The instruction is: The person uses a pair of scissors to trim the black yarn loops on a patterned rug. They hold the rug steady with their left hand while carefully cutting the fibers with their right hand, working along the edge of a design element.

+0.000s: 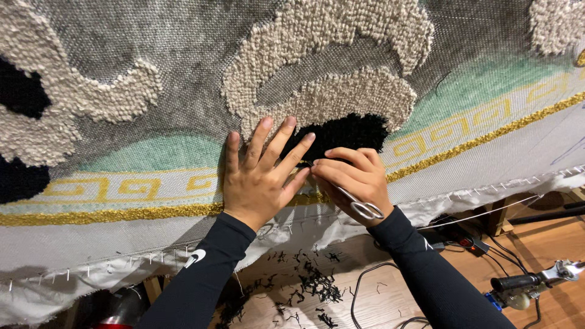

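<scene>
Black tufted patch (pixel 347 135) at frame centre on stretched rug cloth (pixel 152 103), left hand (pixel 262 176) flat with fingers spread beside it, right hand (pixel 356 180) gripping small silver scissors (pixel 353 201), blades at the patch's lower edge, black yarn clippings (pixel 314 283) on wooden floor (pixel 548 244) below.

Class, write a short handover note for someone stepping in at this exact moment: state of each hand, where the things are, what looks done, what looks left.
Left hand: open, fingers spread, pressed flat on the stretched rug cloth beside the black tufted patch.
Right hand: gripping small metal scissors, tips pointing at the patch's lower edge.
Done: cream pile and gold border are tufted; black yarn clippings lie on the wooden floor.
Left: grey and green areas of cloth look untufted; how much of the patch is trimmed cannot be told.
</scene>
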